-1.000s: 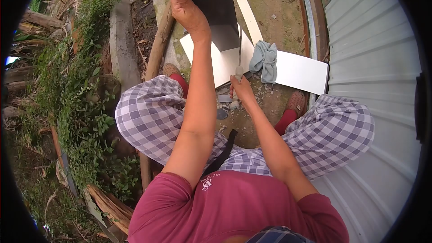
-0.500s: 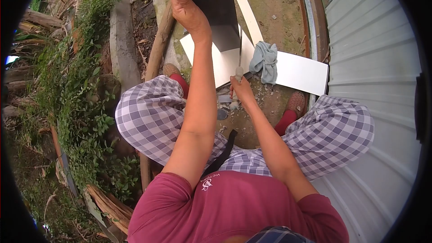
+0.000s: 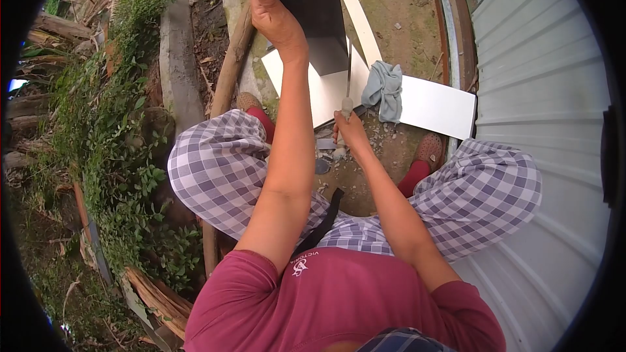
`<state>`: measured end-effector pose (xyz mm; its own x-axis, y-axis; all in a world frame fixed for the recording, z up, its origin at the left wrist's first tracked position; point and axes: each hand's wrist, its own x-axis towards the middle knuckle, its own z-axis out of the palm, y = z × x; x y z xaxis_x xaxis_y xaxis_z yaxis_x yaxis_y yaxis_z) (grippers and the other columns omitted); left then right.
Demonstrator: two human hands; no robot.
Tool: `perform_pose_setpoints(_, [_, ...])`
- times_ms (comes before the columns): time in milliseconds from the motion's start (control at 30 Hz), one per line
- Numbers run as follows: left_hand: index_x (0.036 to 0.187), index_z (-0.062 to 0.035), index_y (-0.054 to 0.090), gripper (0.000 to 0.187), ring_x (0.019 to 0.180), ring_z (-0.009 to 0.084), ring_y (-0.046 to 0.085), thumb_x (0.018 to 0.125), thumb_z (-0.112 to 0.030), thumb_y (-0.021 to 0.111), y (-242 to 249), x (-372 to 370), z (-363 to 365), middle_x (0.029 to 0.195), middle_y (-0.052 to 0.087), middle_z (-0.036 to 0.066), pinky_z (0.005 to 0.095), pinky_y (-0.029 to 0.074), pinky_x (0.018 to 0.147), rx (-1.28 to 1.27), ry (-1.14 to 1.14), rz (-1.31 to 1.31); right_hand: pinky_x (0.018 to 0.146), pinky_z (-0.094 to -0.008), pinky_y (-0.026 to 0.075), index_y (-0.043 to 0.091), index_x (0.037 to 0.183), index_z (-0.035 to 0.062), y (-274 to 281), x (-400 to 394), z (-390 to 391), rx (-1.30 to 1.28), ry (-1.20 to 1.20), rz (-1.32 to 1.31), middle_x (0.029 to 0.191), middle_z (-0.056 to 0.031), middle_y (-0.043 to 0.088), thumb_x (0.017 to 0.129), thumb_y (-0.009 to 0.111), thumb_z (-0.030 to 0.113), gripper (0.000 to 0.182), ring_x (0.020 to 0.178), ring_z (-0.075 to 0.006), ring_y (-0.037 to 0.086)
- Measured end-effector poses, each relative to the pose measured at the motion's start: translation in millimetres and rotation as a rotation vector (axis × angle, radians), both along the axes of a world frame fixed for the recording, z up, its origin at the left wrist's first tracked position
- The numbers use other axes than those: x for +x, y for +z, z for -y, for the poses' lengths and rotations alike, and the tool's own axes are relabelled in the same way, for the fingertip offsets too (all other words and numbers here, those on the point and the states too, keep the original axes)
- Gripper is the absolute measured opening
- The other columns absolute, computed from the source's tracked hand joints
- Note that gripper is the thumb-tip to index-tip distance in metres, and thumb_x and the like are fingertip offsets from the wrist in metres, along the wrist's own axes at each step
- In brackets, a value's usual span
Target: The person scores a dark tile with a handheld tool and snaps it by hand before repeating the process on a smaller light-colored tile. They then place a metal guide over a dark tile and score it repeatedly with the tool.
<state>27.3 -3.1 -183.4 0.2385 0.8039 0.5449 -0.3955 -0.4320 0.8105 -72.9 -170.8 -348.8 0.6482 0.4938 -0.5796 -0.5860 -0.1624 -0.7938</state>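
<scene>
My left hand (image 3: 277, 25) grips the edge of a dark, flat panel (image 3: 303, 3) that stands up at the top of the head view, its thumb lying over the near side. In my right hand (image 3: 353, 132) is a screwdriver (image 3: 347, 103) with a pale, see-through handle; its thin shaft points away from me, beside the panel's lower right corner. A white board (image 3: 323, 98) lies on the ground beneath the panel. Just right of the screwdriver, a grey-blue cloth (image 3: 385, 91) rests bunched on the end of another white board (image 3: 438, 107).
A corrugated metal wall (image 3: 535, 91) runs along my right side. To the left are a wooden pole (image 3: 231, 65), a concrete kerb (image 3: 179, 58) and leafy plants (image 3: 124, 137). Stones (image 3: 339, 154) are scattered between my feet, and a long white strip (image 3: 355, 13) lies ahead.
</scene>
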Motion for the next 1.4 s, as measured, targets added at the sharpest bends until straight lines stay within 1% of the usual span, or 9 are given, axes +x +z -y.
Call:
perform_pose_setpoints(33, [0.084,-0.0026,0.053,0.068,0.073,0.009,0.048,0.083,-0.069,0.039,0.1,-1.2,0.2,0.078,0.052,-0.001,0.0226,0.04,0.071,-0.026,-0.014,-0.028,0.047,-0.0285,0.044,0.047,0.099,0.001,0.1,0.0,0.1,0.003,0.003,0.002,0.067,-0.0036,0.049,0.091,0.052,0.03,0.031,0.054,-0.0128,0.051])
perform_pose_setpoints(167, [0.085,-0.0025,0.053,0.068,0.074,0.0093,0.049,0.083,-0.069,0.039,0.3,-1.9,-1.4,0.079,0.054,0.0,0.023,0.041,0.072,-0.03,-0.025,-0.043,0.046,-0.0284,0.044,0.047,0.099,0.0011,-2.1,0.8,-0.6,-0.017,0.024,0.043,0.067,-0.0035,0.049,0.091,0.052,0.03,0.031,0.054,-0.0127,0.051])
perform_pose_setpoints(367, [0.089,-0.0017,0.055,0.068,0.078,0.0102,0.052,0.083,-0.068,0.04,-0.4,-1.7,-1.7,0.084,0.058,0.001,0.024,0.043,0.074,-0.032,-0.026,-0.051,0.046,-0.0282,0.044,0.047,0.098,0.0014,-4.1,0.1,-1.2,-0.007,0.001,0.012,0.066,-0.0034,0.048,0.091,0.052,0.029,0.029,0.054,-0.0126,0.051])
perform_pose_setpoints(400, [0.077,-0.0046,0.042,0.061,0.07,0.01,0.04,0.086,-0.065,0.04,-0.8,0.3,-1.1,0.075,0.043,-0.001,0.0252,0.036,0.066,-0.006,-0.018,-0.013,0.046,-0.0282,0.044,0.047,0.098,0.0014,-1.7,0.1,-1.0,-0.007,0.001,0.012,0.066,-0.0034,0.048,0.091,0.052,0.029,0.029,0.054,-0.0126,0.051])
perform_pose_setpoints(433, [0.065,-0.0076,0.029,0.06,0.063,0.0099,0.028,0.088,-0.062,0.039,-0.9,2.0,-1.0,0.065,0.028,-0.003,0.0264,0.029,0.058,0.019,-0.01,0.027,0.046,-0.0282,0.044,0.047,0.097,0.0016,0.7,0.2,-0.6,-0.013,-0.001,0.008,0.066,-0.0034,0.048,0.091,0.052,0.029,0.029,0.054,-0.0126,0.051])
perform_pose_setpoints(900, [0.065,-0.0072,0.03,0.06,0.063,0.0102,0.03,0.088,-0.061,0.04,-0.9,2.0,-0.7,0.065,0.029,-0.002,0.0262,0.03,0.059,0.026,-0.012,0.037,0.044,-0.0282,0.043,0.046,0.096,0.0016,0.3,0.4,-1.0,0.007,-0.008,0.021,0.066,-0.0032,0.048,0.091,0.051,0.028,0.028,0.052,-0.0124,0.05])
perform_pose_setpoints(967, [0.065,-0.0072,0.03,0.06,0.063,0.0102,0.03,0.088,-0.061,0.04,-0.7,1.8,-0.2,0.065,0.03,-0.002,0.0263,0.03,0.059,0.026,-0.011,0.034,0.046,-0.0294,0.045,0.048,0.097,-0.0005,0.4,0.1,-1.1,0.003,-0.022,0.028,0.067,-0.0051,0.05,0.089,0.051,0.026,0.027,0.052,-0.0141,0.052])
perform_pose_setpoints(1067, [0.065,-0.0071,0.031,0.059,0.064,0.0101,0.03,0.088,-0.061,0.04,-0.4,2.1,0.9,0.065,0.031,-0.002,0.0262,0.03,0.059,0.013,-0.017,0.028,0.046,-0.0294,0.045,0.048,0.097,-0.0005,-1.0,0.4,-1.0,0.0,-0.014,0.047,0.066,-0.0049,0.05,0.089,0.05,0.025,0.027,0.052,-0.0142,0.052])
perform_pose_setpoints(1400, [0.065,-0.0074,0.031,0.059,0.063,0.0096,0.03,0.088,-0.061,0.04,-2.6,2.8,-0.6,0.065,0.03,-0.003,0.0257,0.03,0.058,0.026,-0.029,0.038,0.045,-0.0285,0.043,0.047,0.098,0.0004,1.3,0.1,-0.3,0.003,-0.009,0.043,0.066,-0.0038,0.049,0.091,0.051,0.028,0.029,0.052,-0.0128,0.05])
